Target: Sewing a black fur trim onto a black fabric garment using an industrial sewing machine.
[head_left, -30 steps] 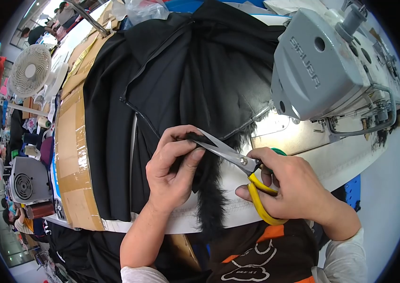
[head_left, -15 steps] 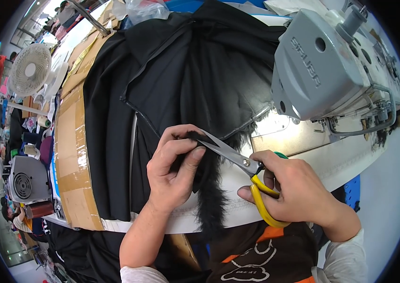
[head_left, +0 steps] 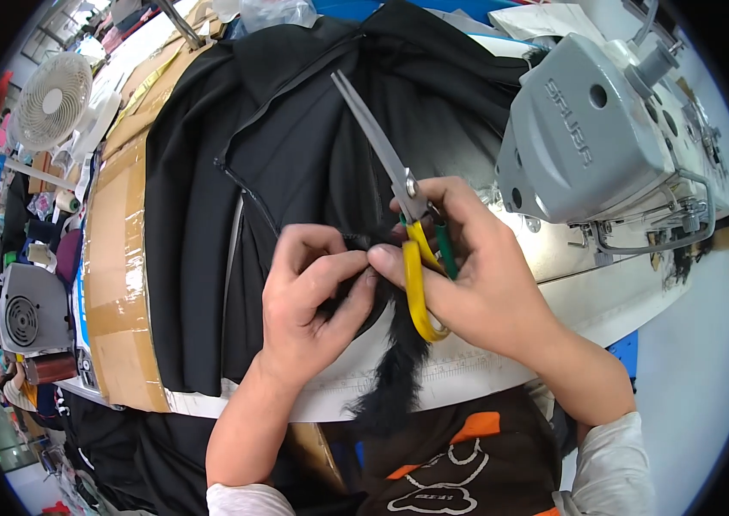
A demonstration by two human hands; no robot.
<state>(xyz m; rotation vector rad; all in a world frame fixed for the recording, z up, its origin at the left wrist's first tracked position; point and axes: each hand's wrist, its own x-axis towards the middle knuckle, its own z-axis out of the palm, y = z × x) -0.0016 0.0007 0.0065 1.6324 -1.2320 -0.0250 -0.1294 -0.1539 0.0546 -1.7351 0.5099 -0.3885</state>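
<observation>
A black garment (head_left: pixel 197 155) with a zip lies folded across the worktable (head_left: pixel 502 370). My left hand (head_left: pixel 313 305) pinches a black fur strip (head_left: pixel 390 378) that hangs over the table's front edge. My right hand (head_left: pixel 485 275) grips scissors (head_left: pixel 420 297) with yellow and green handles, blades pointing up and away over the garment, while its thumb meets my left fingertips at the fur. The exact pinch point is partly hidden.
A grey sewing machine (head_left: pixel 579 120) with a metal plate stands at the right. Taped cardboard (head_left: pixel 119 275) covers the table's left part. A white fan (head_left: pixel 51 99) and a grey appliance (head_left: pixel 25 305) sit beyond it, with people and clutter further off.
The scissors have swung up and away from the fur, blades now pointing forward. My right hand has moved up and left, its thumb now at my left fingertips. The view has shifted slightly.
</observation>
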